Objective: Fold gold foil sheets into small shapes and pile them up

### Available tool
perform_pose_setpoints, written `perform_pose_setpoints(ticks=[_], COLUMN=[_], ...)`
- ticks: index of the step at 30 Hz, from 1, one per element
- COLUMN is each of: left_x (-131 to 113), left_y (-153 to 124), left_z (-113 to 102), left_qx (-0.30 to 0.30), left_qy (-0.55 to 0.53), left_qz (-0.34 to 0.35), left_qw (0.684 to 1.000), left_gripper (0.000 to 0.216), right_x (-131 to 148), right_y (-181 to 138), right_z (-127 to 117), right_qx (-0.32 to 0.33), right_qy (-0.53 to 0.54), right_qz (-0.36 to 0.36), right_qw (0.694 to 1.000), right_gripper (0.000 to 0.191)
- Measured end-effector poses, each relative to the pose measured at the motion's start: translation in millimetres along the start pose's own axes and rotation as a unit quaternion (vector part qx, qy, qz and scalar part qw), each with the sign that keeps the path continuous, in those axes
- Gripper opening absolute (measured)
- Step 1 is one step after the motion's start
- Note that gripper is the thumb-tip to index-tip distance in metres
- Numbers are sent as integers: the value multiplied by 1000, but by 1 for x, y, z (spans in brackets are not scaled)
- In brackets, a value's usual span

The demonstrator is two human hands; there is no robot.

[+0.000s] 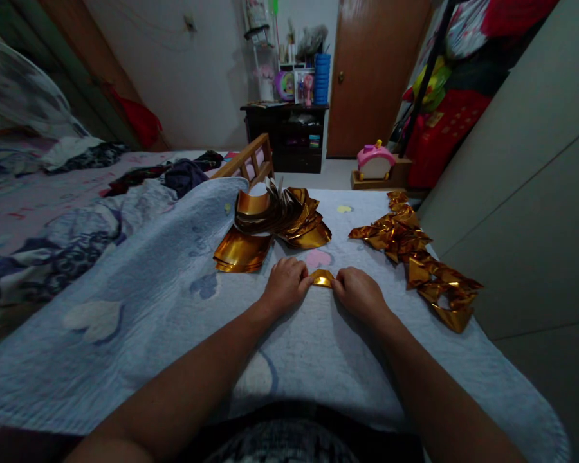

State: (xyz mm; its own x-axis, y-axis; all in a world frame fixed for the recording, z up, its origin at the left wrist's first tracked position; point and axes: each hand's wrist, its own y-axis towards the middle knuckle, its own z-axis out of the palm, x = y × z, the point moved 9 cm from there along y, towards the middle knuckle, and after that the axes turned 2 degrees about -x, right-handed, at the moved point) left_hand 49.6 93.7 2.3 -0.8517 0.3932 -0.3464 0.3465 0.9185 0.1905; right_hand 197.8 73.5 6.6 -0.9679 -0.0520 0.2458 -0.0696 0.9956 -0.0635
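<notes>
Basically, gold foil piece (323,278) sits right between the fingertips, low over the blanket (313,347): left hand (285,283) on its left end, right hand (360,292) on its right, neither clearly nearer. Fingers drawn in, thumb and index pinching each end; other fingers curled, undersides hidden. Long axis runs left–right, hand to hand, across the person's front; narrower edge points away, toward the loose foil sheets (241,251), wider edge toward the body.
</notes>
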Motion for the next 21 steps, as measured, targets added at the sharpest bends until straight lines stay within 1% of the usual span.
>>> perform_pose_setpoints(ticks=[5,8,11,13,16,19,21], left_x=[1,0,-2,-5,-7,-6,-4], left_y=[0,2,3,3,2,0,0], left_z=[2,2,1,-2,-8,-14,-17], left_qx=[13,23,21,16,5,-11,-22], left_qy=[-11,-37,-79,-120,-191,-238,-258], left_qz=[-11,-8,6,25,53,58,52], left_qw=[1000,999,997,992,980,969,964], left_gripper=[14,11,7,8,8,8,8], right_x=[-1,-2,-6,-8,-6,-3,-3], right_y=[2,1,1,1,1,3,4], right_z=[2,2,3,1,-6,-6,-6], right_qx=[-2,-12,-28,-57,-105,-96,-84], right_qy=[-7,-2,24,59,140,218,255], right_qz=[10,12,12,-2,-58,-104,-109], right_qw=[1000,1000,999,997,983,966,957], right_gripper=[29,23,15,13,14,7,10])
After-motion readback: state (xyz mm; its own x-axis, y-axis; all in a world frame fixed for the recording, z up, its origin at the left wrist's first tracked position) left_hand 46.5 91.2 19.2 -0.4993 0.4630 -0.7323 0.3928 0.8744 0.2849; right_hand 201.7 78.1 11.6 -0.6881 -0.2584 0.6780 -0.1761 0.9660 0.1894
